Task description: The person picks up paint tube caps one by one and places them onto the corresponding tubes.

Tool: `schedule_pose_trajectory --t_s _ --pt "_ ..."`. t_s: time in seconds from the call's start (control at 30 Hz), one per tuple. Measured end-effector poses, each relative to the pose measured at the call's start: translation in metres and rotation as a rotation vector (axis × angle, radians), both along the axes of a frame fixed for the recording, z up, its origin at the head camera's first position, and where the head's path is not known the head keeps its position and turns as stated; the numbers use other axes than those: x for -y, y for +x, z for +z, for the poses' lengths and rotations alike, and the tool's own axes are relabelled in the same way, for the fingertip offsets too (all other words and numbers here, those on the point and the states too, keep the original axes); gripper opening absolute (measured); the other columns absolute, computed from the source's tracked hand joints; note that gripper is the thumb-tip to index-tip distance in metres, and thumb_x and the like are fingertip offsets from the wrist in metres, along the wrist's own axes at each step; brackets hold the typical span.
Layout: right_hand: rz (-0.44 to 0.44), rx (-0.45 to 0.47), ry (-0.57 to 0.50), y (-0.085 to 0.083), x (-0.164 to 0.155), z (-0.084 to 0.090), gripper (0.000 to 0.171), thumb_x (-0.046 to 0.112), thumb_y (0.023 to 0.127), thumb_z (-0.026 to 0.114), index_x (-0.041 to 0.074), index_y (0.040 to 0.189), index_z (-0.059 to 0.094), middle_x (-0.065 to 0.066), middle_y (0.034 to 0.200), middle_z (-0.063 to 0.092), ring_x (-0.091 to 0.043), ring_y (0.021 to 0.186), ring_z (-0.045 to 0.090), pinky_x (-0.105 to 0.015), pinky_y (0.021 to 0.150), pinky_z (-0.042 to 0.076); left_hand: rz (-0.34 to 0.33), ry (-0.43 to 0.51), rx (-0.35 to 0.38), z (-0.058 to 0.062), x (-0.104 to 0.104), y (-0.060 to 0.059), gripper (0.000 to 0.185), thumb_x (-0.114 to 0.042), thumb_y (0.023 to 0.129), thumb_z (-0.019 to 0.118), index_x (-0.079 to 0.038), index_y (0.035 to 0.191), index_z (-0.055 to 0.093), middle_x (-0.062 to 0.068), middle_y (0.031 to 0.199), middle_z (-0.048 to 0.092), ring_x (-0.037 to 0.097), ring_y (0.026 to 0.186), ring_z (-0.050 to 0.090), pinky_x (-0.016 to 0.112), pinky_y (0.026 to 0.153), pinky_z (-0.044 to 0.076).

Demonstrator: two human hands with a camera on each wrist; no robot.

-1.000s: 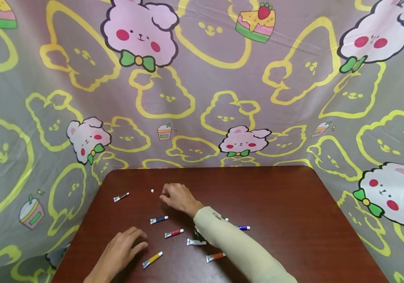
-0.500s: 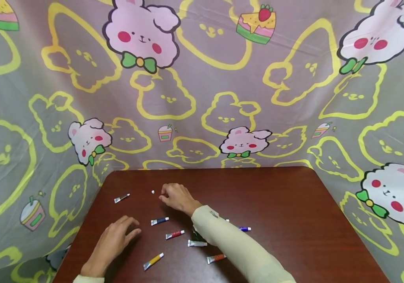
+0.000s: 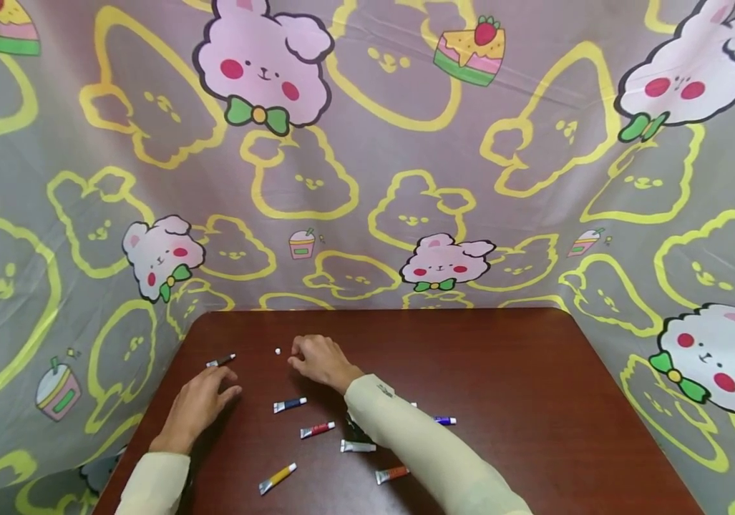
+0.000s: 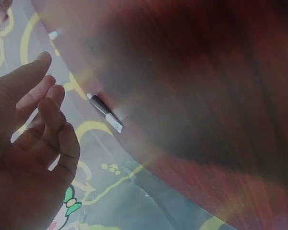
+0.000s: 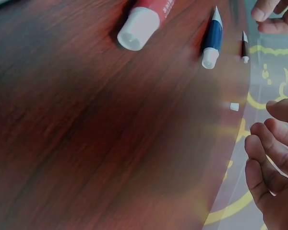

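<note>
On the dark red-brown desk, toward its far left part, the left hand lies low with its fingers loosely spread and holding nothing; its fingertips are just short of a small dark paint tube that lies near the left edge. From the left wrist view the same tube sits beyond the relaxed fingers, not touched by them. The right hand rests farther in, knuckles up, fingers bent down toward the wood; whether its grip pinches anything cannot be told from the head view, and in the right wrist view the fingers look loosely curled with nothing between them. A tiny white cap lies on the desk just left of that hand, apart from it.

Nearer the person, several more tubes are scattered: a blue tube, a red tube, a silver-white tube, a yellow tube and an orange-red tube, all lying flat and apart from each other. A purple-blue tube shows just beyond the right forearm, which wears a pale cream sleeve. A grey cloth printed with pink rabbits hangs behind and beside the desk.
</note>
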State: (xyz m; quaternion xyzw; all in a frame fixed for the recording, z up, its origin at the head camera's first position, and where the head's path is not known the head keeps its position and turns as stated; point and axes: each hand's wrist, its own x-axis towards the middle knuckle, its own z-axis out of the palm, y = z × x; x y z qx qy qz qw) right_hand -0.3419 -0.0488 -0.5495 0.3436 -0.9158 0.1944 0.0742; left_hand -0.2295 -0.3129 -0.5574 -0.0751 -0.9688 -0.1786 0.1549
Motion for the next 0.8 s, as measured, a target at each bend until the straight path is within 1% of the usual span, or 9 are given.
schedule_pose_trajectory --t_s 0.1,0.2,0.33,0.47,0.63,0.8 --pt "0.004 0.010 -0.003 -0.001 0.003 0.000 0.016 0.035 0.101 0.076 0.019 0.102 0.073 0.008 0.091 0.071 -0.008 0.080 0.064 -0.027 0.069 0.054 0.015 0.000 -0.013 0.000 0.007 -0.005 0.023 -0.014 0.089 0.089 -0.008 0.103 0.073 0.011 0.100 0.073 0.038 0.090 0.073 0.058 0.078 0.059" --pt "-0.008 0.026 -0.008 -0.002 0.004 0.001 0.015 0.035 0.101 0.077 0.020 0.101 0.072 0.009 0.090 0.070 -0.008 0.080 0.064 -0.027 0.068 0.053 0.043 0.009 0.015 0.000 0.009 -0.010 0.022 -0.014 0.091 0.088 -0.006 0.105 0.073 0.013 0.102 0.073 0.041 0.094 0.073 0.060 0.079 0.058" --pt "-0.025 0.044 0.002 -0.003 0.004 0.000 0.015 0.033 0.100 0.078 0.020 0.101 0.072 0.008 0.090 0.069 -0.008 0.079 0.062 -0.027 0.069 0.053 0.078 0.003 0.050 -0.002 0.012 -0.016 0.021 -0.015 0.092 0.087 -0.005 0.106 0.073 0.014 0.101 0.073 0.043 0.095 0.072 0.061 0.079 0.058" --pt "-0.016 0.054 0.013 -0.004 0.006 -0.002 0.015 0.034 0.101 0.077 0.019 0.103 0.073 0.007 0.093 0.071 -0.008 0.082 0.064 -0.027 0.072 0.055 0.115 -0.002 0.067 -0.005 0.016 -0.017 0.022 -0.014 0.092 0.087 -0.004 0.106 0.073 0.014 0.099 0.071 0.043 0.093 0.072 0.061 0.079 0.058" --pt "-0.025 0.074 0.007 -0.006 0.010 -0.003 0.015 0.035 0.101 0.076 0.020 0.104 0.073 0.007 0.096 0.073 -0.009 0.084 0.066 -0.029 0.073 0.056 0.138 -0.006 0.085 -0.005 0.019 -0.021 0.022 -0.014 0.094 0.085 -0.003 0.107 0.072 0.015 0.098 0.070 0.044 0.092 0.071 0.062 0.080 0.058" --pt "-0.045 0.074 0.009 -0.008 0.010 -0.001 0.015 0.034 0.101 0.077 0.020 0.104 0.074 0.006 0.098 0.074 -0.011 0.088 0.069 -0.030 0.074 0.057 0.149 -0.012 0.092 -0.005 0.018 -0.032 0.021 -0.013 0.094 0.084 -0.003 0.109 0.072 0.014 0.098 0.069 0.044 0.090 0.071 0.061 0.077 0.057"
